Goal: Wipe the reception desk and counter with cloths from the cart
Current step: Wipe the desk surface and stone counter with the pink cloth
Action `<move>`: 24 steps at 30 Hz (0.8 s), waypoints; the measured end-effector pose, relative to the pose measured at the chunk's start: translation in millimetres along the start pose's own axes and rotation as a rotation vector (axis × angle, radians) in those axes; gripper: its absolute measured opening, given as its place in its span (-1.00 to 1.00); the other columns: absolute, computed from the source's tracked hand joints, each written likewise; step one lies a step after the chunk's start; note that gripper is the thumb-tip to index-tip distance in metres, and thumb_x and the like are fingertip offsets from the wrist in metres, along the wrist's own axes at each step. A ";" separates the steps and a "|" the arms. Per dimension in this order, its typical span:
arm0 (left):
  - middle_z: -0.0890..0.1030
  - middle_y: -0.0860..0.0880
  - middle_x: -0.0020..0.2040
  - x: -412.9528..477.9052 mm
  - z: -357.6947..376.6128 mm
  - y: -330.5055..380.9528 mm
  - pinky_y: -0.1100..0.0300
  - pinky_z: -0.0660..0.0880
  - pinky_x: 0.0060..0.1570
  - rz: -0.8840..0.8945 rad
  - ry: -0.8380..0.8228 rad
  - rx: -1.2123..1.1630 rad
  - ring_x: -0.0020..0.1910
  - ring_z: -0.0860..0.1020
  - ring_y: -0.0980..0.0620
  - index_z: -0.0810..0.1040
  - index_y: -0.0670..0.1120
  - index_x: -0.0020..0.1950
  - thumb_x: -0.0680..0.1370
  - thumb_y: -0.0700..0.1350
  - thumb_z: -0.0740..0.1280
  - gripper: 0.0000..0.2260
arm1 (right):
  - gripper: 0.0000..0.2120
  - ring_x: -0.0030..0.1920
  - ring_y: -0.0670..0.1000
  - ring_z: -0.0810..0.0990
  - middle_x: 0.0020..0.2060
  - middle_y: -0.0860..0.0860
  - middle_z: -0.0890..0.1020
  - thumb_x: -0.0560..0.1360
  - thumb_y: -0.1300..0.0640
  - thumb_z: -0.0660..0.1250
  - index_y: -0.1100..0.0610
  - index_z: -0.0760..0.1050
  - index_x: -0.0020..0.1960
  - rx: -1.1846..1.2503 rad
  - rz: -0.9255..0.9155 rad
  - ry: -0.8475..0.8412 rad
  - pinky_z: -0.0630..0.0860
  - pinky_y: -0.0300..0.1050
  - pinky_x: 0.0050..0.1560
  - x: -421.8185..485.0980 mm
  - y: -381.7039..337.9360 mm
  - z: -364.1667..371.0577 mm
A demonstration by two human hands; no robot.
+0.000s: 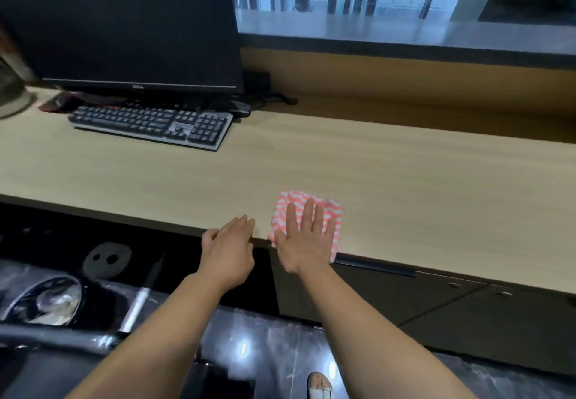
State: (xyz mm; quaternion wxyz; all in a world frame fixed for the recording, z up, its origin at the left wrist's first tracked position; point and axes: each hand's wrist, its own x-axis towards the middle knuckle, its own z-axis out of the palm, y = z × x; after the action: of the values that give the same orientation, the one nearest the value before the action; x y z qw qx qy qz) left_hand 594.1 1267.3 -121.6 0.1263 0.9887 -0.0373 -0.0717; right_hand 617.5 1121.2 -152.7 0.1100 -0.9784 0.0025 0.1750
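Note:
A pink and white zigzag cloth (291,203) lies flat at the front edge of the light wooden desk (389,174). My right hand (304,238) presses flat on the cloth with fingers spread and straight. My left hand (229,249) rests just left of it, fingers on the desk's front edge, holding nothing. The raised grey counter (405,32) runs along the back, above a wooden panel.
A black monitor (124,24) and a keyboard (152,126) stand at the back left, with cables behind them. A red and black mouse (59,102) lies at the far left. Dark cabinet doors (436,308) sit under the desk. A chair base (46,305) is at lower left.

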 end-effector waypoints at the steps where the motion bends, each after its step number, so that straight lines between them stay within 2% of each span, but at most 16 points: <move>1: 0.31 0.06 0.46 -0.3 -0.4 -6.4 0.09 0.08 0.33 0.002 0.003 -0.007 0.49 0.19 0.10 0.34 0.02 0.41 0.60 -0.17 0.14 -0.63 | -0.42 0.49 0.15 -0.47 0.50 0.09 -0.42 0.66 -0.15 -0.19 -0.02 -0.36 0.56 -0.012 -0.050 -0.011 -0.44 0.21 0.44 3.3 -13.9 2.7; 3: 0.41 0.07 0.30 0.1 -0.9 -18.1 0.12 0.12 0.23 0.004 0.033 -0.039 0.42 0.30 0.08 0.42 0.03 0.27 0.57 -0.21 0.15 -0.70 | -0.43 0.49 0.14 -0.47 0.50 0.07 -0.41 0.66 -0.15 -0.18 -0.04 -0.34 0.56 -0.049 -0.175 -0.025 -0.44 0.22 0.45 8.7 -38.6 8.2; 4: 0.42 0.08 0.31 0.5 -1.4 -24.1 0.12 0.12 0.23 -0.008 0.037 -0.049 0.42 0.30 0.09 0.41 0.03 0.29 0.57 -0.21 0.14 -0.68 | -0.44 0.50 0.13 -0.46 0.51 0.07 -0.40 0.66 -0.14 -0.17 -0.06 -0.32 0.57 -0.071 -0.241 -0.031 -0.41 0.22 0.46 11.1 -49.3 10.1; 5: 0.37 0.08 0.40 0.9 -1.7 -30.0 0.11 0.10 0.29 -0.031 0.022 -0.045 0.47 0.24 0.10 0.36 0.04 0.38 0.58 -0.19 0.13 -0.62 | -0.44 0.50 0.12 -0.45 0.52 0.07 -0.38 0.66 -0.14 -0.17 -0.07 -0.30 0.57 -0.087 -0.296 -0.039 -0.39 0.21 0.47 14.0 -57.9 11.8; 7: 0.20 0.09 0.54 3.2 -1.2 -40.6 0.11 0.02 0.38 -0.074 -0.020 -0.005 0.53 0.09 0.15 0.22 0.05 0.50 0.57 -0.19 0.13 -0.51 | -0.45 0.51 0.10 -0.44 0.54 0.05 -0.35 0.66 -0.13 -0.17 -0.08 -0.29 0.57 -0.105 -0.357 -0.049 -0.39 0.19 0.47 20.3 -67.4 12.7; 9: 0.19 0.09 0.53 7.0 -1.1 -43.9 0.12 -0.01 0.38 -0.082 -0.033 0.026 0.53 0.08 0.15 0.23 0.04 0.49 0.50 -0.23 0.18 -0.45 | -0.46 0.52 0.08 -0.42 0.55 0.04 -0.33 0.66 -0.12 -0.17 -0.09 -0.26 0.58 -0.112 -0.393 -0.033 -0.44 0.15 0.46 25.0 -68.0 10.6; 11: 0.25 0.10 0.48 13.9 -3.0 -37.8 0.10 0.01 0.37 -0.076 -0.026 0.043 0.50 0.15 0.14 0.27 0.03 0.45 0.46 -0.24 0.19 -0.45 | -0.46 0.53 0.07 -0.40 0.55 0.04 -0.30 0.67 -0.11 -0.15 -0.08 -0.23 0.59 -0.114 -0.418 -0.015 -0.50 0.06 0.40 28.5 -62.3 7.1; 15: 0.14 0.07 0.56 41.8 -3.6 -5.8 0.07 -0.03 0.41 -0.010 -0.059 0.078 0.53 0.05 0.16 0.16 0.00 0.53 0.51 -0.17 0.21 -0.42 | -0.45 0.54 0.05 -0.37 0.56 0.03 -0.29 0.66 -0.14 -0.14 -0.11 -0.22 0.59 -0.099 -0.345 0.013 -0.44 0.05 0.44 46.2 -29.2 -6.9; 18: 0.07 0.04 0.58 66.5 0.2 30.9 0.03 -0.03 0.43 0.075 -0.085 0.078 0.55 0.01 0.13 0.07 -0.04 0.57 0.53 -0.19 0.18 -0.38 | -0.45 0.54 0.04 -0.37 0.56 0.01 -0.29 0.64 -0.18 -0.16 -0.13 -0.23 0.58 -0.075 -0.245 0.043 -0.38 0.08 0.50 57.6 12.6 -20.0; 24: 0.11 0.05 0.57 100.2 10.5 78.3 -0.01 -0.09 0.45 0.220 -0.114 0.069 0.56 -0.02 0.06 0.13 0.01 0.54 0.55 -0.26 0.11 -0.44 | -0.46 0.53 0.05 -0.38 0.55 -0.01 -0.32 0.65 -0.19 -0.20 -0.14 -0.30 0.56 -0.063 -0.047 0.089 -0.36 0.11 0.50 70.9 79.9 -42.9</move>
State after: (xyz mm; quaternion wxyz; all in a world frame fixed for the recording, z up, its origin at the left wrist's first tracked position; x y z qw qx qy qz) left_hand 687.0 1179.9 -124.9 0.0970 0.9767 -0.1551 -0.1120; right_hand 695.2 1036.3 -154.9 0.0829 -0.9880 -0.0209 0.1285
